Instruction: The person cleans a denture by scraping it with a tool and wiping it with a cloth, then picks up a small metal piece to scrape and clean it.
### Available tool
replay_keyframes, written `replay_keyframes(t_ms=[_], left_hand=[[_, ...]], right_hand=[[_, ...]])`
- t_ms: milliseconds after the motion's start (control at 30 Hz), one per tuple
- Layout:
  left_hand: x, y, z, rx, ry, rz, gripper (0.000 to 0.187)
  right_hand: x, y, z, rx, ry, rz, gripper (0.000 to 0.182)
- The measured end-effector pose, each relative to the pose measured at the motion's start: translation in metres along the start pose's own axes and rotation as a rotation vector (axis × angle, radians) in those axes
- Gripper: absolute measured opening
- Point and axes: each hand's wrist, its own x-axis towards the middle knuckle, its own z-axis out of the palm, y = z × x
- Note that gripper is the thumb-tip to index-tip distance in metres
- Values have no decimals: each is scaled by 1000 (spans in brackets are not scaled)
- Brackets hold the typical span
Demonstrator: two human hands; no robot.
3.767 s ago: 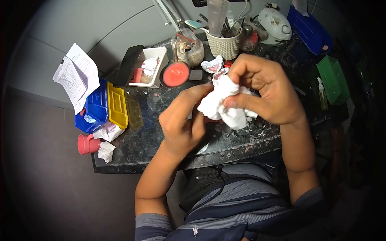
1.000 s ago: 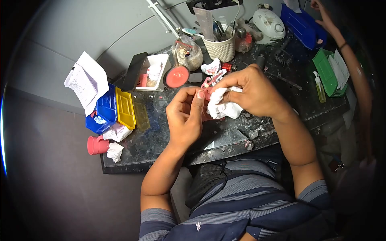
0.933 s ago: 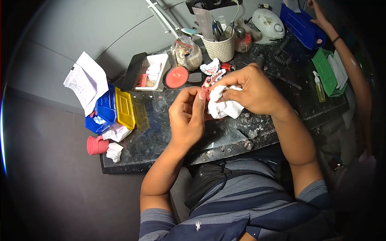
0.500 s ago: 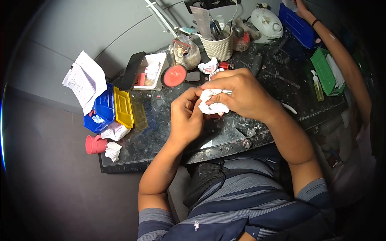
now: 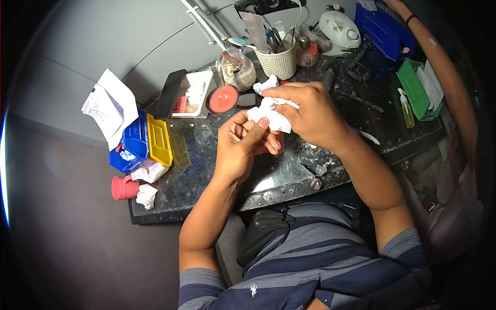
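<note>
A crumpled white tissue [image 5: 279, 122] is between my two hands above the dark, stained worktop [image 5: 199, 178]. My left hand [image 5: 240, 142] presses its lower left part with the thumb, the other fingers curled beneath. My right hand [image 5: 310, 116] pinches the tissue's upper right part between thumb and fingers. Whether anything is wrapped inside cannot be seen. Just beyond my hands lie a round dish of pink material [image 5: 223, 99] and a crumpled white piece [image 5: 266, 84].
Farther back stand an open white box [image 5: 199, 93], a plastic bag [image 5: 237, 70] and a tool cup [image 5: 277, 63]. Blue and yellow bins [image 5: 159, 139] and a pink mug [image 5: 124, 188] are left. A green bin [image 5: 417, 90] and another person's arm [image 5: 447, 67] are right.
My left thumb has moved onto the tissue and its fingers now show below it. The tissue is more spread out. The other person's arm has shifted slightly.
</note>
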Motion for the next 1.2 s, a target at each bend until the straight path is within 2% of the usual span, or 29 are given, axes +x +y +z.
replay_keyframes(t_ms=[67,533,633,700,933,1033,1200], left_hand=[[0,3,2,-33,61,6,14],[-1,-1,2,-75,60,53,11],[-2,-1,5,-55,33,49,10],[-2,-2,9,-44,16,42,10],[-2,-5,7,-119,76,44,12],[-1,-5,4,-146,82,59,10],[-1,-8,3,-94,43,87,11]], right_hand=[[0,1,1,-20,0,-24,22],[1,-3,3,21,-29,13,21],[0,4,3,-30,23,-23,22],[1,0,0,15,-40,82,23],[2,4,4,-17,-57,103,23],[-1,7,5,-26,-11,32,22],[1,2,-2,14,-31,141,22]])
